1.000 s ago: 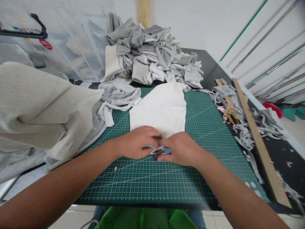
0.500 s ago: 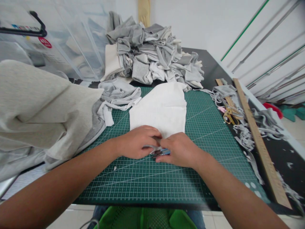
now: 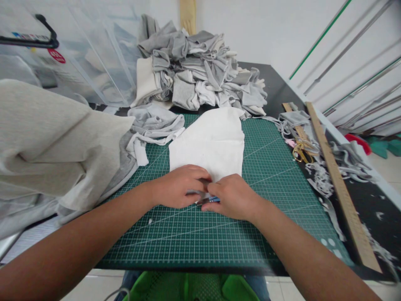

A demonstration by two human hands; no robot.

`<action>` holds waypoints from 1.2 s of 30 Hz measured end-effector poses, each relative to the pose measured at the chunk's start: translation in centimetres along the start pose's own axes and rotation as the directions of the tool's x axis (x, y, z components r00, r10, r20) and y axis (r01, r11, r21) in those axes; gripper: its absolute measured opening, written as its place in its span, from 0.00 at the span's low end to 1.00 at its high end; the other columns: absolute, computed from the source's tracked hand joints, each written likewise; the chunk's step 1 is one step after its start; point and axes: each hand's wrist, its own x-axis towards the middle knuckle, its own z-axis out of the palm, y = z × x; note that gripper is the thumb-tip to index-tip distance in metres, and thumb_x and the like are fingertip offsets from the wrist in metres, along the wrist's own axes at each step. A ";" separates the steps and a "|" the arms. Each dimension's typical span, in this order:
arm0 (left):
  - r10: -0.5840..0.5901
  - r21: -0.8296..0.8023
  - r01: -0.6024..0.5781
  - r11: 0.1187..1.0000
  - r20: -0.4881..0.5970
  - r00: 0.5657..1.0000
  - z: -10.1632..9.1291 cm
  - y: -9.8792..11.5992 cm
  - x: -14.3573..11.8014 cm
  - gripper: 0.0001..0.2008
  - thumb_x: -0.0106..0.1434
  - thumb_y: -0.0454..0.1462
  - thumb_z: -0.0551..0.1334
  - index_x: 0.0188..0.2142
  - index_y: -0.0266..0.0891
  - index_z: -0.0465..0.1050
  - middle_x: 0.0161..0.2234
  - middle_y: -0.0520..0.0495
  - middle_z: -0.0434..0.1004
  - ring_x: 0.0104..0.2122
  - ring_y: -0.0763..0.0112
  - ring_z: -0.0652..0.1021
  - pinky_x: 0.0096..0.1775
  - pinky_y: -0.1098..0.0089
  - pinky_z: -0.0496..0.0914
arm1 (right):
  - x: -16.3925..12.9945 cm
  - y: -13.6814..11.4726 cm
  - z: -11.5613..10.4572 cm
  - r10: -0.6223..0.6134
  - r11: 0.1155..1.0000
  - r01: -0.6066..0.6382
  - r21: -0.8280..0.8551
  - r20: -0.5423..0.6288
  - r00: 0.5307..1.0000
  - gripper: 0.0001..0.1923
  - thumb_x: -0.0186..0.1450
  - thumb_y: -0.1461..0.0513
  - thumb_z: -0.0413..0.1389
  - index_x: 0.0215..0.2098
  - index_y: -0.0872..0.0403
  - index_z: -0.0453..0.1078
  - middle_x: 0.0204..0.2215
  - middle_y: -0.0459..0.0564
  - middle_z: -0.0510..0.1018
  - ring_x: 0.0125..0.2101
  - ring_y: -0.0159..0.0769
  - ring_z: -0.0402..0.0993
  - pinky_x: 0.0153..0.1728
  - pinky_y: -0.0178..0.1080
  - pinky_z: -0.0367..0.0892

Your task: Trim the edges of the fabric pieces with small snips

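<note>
Black table [image 3: 278,92]: largely covered by the mat and cloth.
Green gridded cutting mat [image 3: 200,242]: laid flat on the table.
Piled grey and cream cloths [image 3: 200,62]: heaped at the far side, behind the mat.
Thick beige cloth [image 3: 53,121]: bunched at the left, with its right edge draped over grey cloth.
White flat fabric piece [image 3: 208,142]: spread over the middle of the mat.
Long wooden ruler [image 3: 341,184]: laid along the right side.
Left hand [image 3: 181,187]: fingers bent, a fold of the fabric's near edge pinched against the thumb.
Right hand [image 3: 233,196]: closed around a small blue-and-metal tool [image 3: 214,200].
Gold-handled scissors [image 3: 302,154]: placed among scraps, by the mat's right edge.
Tool: pointed toward the left hand at the fabric's near edge; its blade is mostly hidden.
Tiny white scrap [image 3: 150,220]: seen on the mat near the left forearm.
</note>
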 end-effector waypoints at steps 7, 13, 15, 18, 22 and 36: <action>0.005 -0.003 -0.005 1.000 0.003 1.000 -0.1 0.1 0.0 0.06 0.59 0.31 0.60 0.34 0.41 0.74 0.44 0.45 0.72 0.44 0.64 0.72 0.49 0.60 0.66 | -0.2 0.4 -0.3 0.009 0.998 -0.010 0.060 0.025 1.000 0.21 0.60 0.44 0.56 0.34 0.52 0.71 0.24 0.45 0.78 0.25 0.35 0.73 0.25 0.36 0.50; 0.008 -0.006 -0.008 1.000 0.015 1.000 -0.1 0.0 0.0 0.07 0.59 0.30 0.59 0.36 0.41 0.74 0.44 0.45 0.71 0.44 0.65 0.72 0.50 0.60 0.65 | -0.2 0.4 -0.2 0.018 0.997 -0.019 0.071 0.014 1.000 0.21 0.59 0.43 0.56 0.33 0.52 0.71 0.25 0.45 0.78 0.25 0.35 0.73 0.26 0.35 0.51; 0.011 -0.006 -0.011 1.000 0.006 1.000 0.0 -0.1 0.0 0.07 0.59 0.30 0.59 0.36 0.41 0.74 0.45 0.45 0.71 0.44 0.64 0.72 0.50 0.59 0.65 | -0.1 0.3 -0.1 0.022 0.999 -0.023 0.045 0.015 1.000 0.21 0.60 0.43 0.55 0.33 0.53 0.71 0.25 0.46 0.78 0.25 0.35 0.73 0.26 0.35 0.50; 0.006 0.005 -0.006 1.000 0.006 1.000 0.0 -0.2 -0.1 0.06 0.59 0.31 0.60 0.36 0.40 0.74 0.45 0.45 0.71 0.45 0.64 0.72 0.51 0.59 0.65 | -0.1 0.1 -0.1 0.016 0.999 -0.017 0.037 0.027 1.000 0.21 0.61 0.44 0.55 0.33 0.52 0.71 0.25 0.46 0.79 0.25 0.35 0.73 0.25 0.36 0.50; 0.000 0.007 0.000 1.000 0.016 1.000 0.1 -0.2 0.0 0.07 0.59 0.31 0.60 0.37 0.40 0.75 0.45 0.44 0.71 0.46 0.64 0.72 0.51 0.60 0.65 | -0.1 0.1 -0.2 0.017 0.997 -0.020 0.081 0.041 0.999 0.22 0.59 0.43 0.55 0.33 0.53 0.70 0.25 0.46 0.78 0.26 0.35 0.73 0.26 0.36 0.51; 0.004 -0.104 -0.005 0.995 -0.002 1.000 -0.1 -0.3 -0.1 0.07 0.59 0.29 0.60 0.36 0.40 0.75 0.45 0.44 0.72 0.45 0.64 0.73 0.50 0.61 0.66 | -0.1 0.4 -0.5 0.050 0.997 -0.051 0.054 0.023 0.998 0.23 0.59 0.42 0.55 0.36 0.51 0.72 0.25 0.46 0.79 0.26 0.38 0.74 0.26 0.36 0.51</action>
